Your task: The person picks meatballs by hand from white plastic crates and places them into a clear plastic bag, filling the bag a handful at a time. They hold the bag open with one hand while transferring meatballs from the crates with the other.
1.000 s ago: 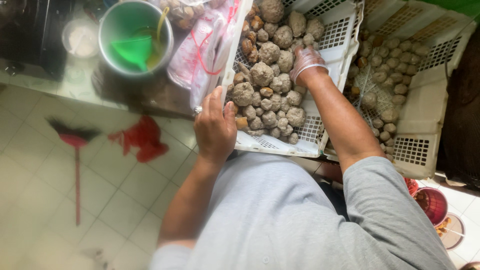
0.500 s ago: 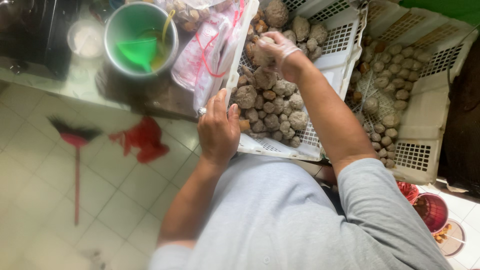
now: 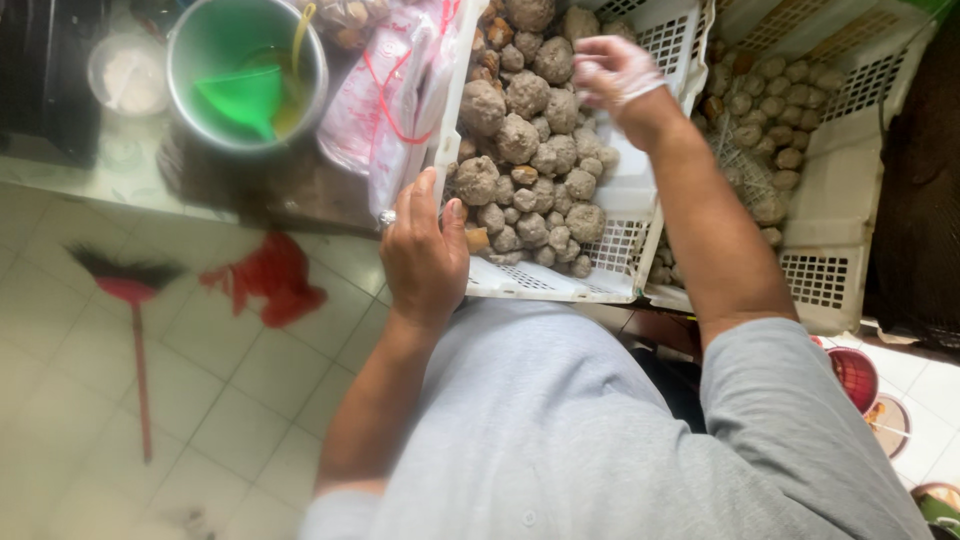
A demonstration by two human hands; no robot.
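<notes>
Left hand (image 3: 425, 255) clamped on near-left rim of white slotted plastic crate (image 3: 655, 215); gloved right hand (image 3: 612, 72) loosely curled, empty, over lumpy brown tubers (image 3: 520, 140) at far edge.

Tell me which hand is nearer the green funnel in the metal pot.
Left. The left hand grips the near corner of the white crate, just right of the pot holding the green funnel; the gloved right hand is over the crate's far side.

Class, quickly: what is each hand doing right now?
Left hand: closed on the near corner of the white crate.
Right hand: gloved, fingers curled over the brown lumps; whether it holds one cannot be told.
</notes>
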